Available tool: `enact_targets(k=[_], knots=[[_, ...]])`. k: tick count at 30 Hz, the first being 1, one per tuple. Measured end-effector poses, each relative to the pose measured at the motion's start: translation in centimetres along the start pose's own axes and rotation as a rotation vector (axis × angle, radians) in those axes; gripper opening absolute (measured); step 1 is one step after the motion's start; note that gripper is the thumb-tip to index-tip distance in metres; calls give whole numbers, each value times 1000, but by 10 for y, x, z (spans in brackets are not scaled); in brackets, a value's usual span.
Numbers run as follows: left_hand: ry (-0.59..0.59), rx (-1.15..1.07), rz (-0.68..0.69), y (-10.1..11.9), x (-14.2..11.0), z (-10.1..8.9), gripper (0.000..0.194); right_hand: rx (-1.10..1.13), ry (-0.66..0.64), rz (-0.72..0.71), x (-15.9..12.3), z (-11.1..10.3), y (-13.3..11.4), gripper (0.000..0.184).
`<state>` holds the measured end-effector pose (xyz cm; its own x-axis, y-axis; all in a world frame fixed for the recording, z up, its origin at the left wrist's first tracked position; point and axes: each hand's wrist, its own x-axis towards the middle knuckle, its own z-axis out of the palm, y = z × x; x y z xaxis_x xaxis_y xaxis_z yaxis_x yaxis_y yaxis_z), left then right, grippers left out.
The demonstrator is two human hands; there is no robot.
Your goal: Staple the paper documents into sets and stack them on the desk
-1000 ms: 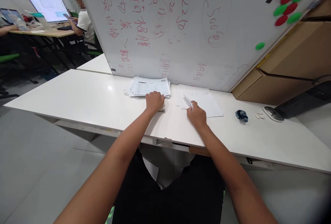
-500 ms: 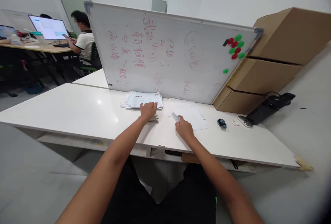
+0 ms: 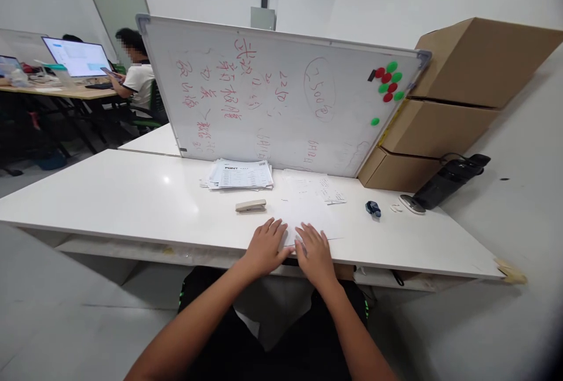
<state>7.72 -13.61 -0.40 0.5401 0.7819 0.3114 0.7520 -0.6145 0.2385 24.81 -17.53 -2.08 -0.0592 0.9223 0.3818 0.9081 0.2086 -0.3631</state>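
My left hand lies flat with fingers spread at the near left part of a white sheet of paper. Beside it, my right hand rests on the same sheet, its fingers apart and holding nothing. The sheet reaches close to the table's front edge; part of it is hidden under the hands. A beige stapler lies just beyond my left hand. Farther back is a stack of printed papers, and another sheet with faint marks lies beyond the white one.
A whiteboard stands along the back of the white table. Cardboard boxes are stacked at the right. A black bottle and a small dark blue object are on the right side. A person sits at a far desk.
My left hand has left the stack and stapler and come toward me. My right hand has let go of the paper's lifted edge; the sheet now lies nearer the front edge under both hands.
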Motion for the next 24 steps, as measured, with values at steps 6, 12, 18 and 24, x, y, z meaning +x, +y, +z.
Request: enact_targets(k=[6, 12, 18, 24], knots=[[-40, 95, 59, 7, -24, 23, 42, -66, -23, 9, -59, -5, 18, 43], [31, 2, 163, -5, -56, 8, 45, 187, 354, 378, -90, -27, 31, 33], [192, -337, 278, -13, -90, 6, 40, 1151, 6, 951, -84, -54, 43, 54], [131, -1403, -391, 14, -103, -1, 60, 1267, 7, 897, -76, -52, 36, 53]])
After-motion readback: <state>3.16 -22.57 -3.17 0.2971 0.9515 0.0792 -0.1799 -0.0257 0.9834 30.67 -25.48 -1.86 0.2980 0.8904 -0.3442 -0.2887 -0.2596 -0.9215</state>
